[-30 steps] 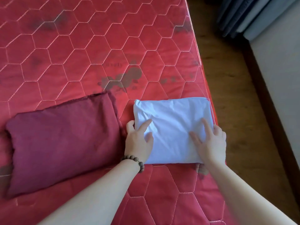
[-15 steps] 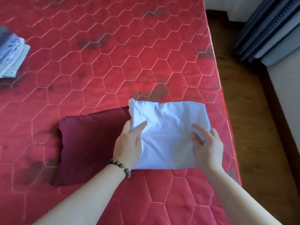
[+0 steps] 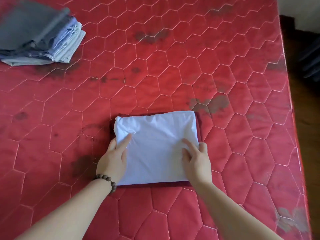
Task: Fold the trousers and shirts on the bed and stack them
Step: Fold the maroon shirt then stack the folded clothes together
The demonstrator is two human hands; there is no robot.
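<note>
A folded white shirt (image 3: 155, 146) lies on top of a folded dark red garment (image 3: 199, 129), of which only thin edges show at the left, right and bottom. Both rest on the red quilted mattress (image 3: 155, 75). My left hand (image 3: 113, 161), with a bead bracelet at the wrist, grips the white shirt's left edge, thumb on top. My right hand (image 3: 196, 161) grips its right edge, fingers spread on the cloth.
A stack of folded grey and blue garments (image 3: 38, 35) sits at the far left of the mattress. The mattress's right edge (image 3: 294, 118) drops to a dark wooden floor (image 3: 310, 101). Dark stains mark the mattress.
The white shirt, held in both hands, has moved left from beside the dark red garment onto the top of it. The view has tilted up, showing the grey and blue stack.
</note>
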